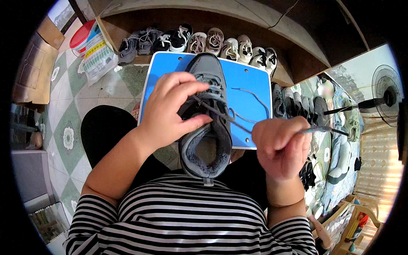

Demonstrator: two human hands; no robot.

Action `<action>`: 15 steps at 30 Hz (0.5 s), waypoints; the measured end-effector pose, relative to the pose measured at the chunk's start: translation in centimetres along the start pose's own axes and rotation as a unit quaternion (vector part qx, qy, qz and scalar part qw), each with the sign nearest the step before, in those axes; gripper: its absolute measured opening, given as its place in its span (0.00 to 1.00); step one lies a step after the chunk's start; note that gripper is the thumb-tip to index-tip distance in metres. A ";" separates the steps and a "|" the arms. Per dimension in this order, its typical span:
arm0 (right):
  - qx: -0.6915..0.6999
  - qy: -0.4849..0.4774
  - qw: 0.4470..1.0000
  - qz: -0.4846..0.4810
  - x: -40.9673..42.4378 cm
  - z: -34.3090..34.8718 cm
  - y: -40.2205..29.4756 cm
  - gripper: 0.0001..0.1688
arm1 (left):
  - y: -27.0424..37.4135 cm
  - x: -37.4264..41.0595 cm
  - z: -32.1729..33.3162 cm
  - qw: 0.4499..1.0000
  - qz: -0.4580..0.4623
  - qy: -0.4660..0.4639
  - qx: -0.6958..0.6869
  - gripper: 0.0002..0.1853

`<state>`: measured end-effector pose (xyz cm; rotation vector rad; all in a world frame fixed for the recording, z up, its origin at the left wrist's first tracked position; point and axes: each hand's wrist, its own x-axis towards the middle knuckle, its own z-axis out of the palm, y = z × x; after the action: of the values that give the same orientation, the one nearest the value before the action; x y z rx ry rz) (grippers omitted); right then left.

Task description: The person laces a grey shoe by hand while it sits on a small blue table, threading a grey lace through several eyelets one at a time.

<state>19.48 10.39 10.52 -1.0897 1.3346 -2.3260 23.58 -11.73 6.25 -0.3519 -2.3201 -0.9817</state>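
A dark grey lace-up shoe (208,67) rests partly on a small blue table (242,71), its toe pointing away and its heel close to my striped shirt. My left hand (169,108) lies over the left side of the lacing, thumb and fingers spread apart around the shoe's opening; whether its fingertips pinch a lace is unclear. To the right, my right hand (282,146) is closed on a grey shoelace (240,125) that runs taut from the eyelets, its tip sticking out past the fist. Another loose length of lace (255,95) curls on the blue tabletop.
A row of sneakers (215,41) lines the wooden shelf beyond the table, and more shoes (288,100) stand at the right. A red-lidded bucket (81,35) and a printed plastic bag (98,62) are at the upper left. A fan (387,95) stands far right.
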 end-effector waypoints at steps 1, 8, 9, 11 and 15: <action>-0.082 0.003 0.997 -0.005 0.4 -0.3 -0.1 0.11 | 0.1 0.1 0.2 1.000 -0.020 0.003 -0.001 0.28; -0.652 -0.045 0.756 0.032 1.5 -0.8 -0.4 0.02 | -2.0 -0.7 0.9 0.996 -0.047 -0.042 -0.060 0.38; -0.650 -0.052 0.755 0.070 1.5 -0.6 -0.7 0.03 | -2.2 -0.7 0.9 0.995 -0.049 -0.048 -0.075 0.39; -0.610 -0.069 0.781 0.113 1.4 -0.4 -1.3 0.05 | -2.5 -0.7 1.0 0.991 -0.053 -0.060 -0.103 0.41; -0.371 -0.119 0.907 0.157 0.9 0.1 -3.1 0.10 | -3.4 -0.7 1.1 0.994 -0.016 -0.079 -0.075 0.44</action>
<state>19.41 11.53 13.52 -1.1694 2.1663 -1.4042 22.22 -13.30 3.32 -0.4685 -2.4049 -1.1875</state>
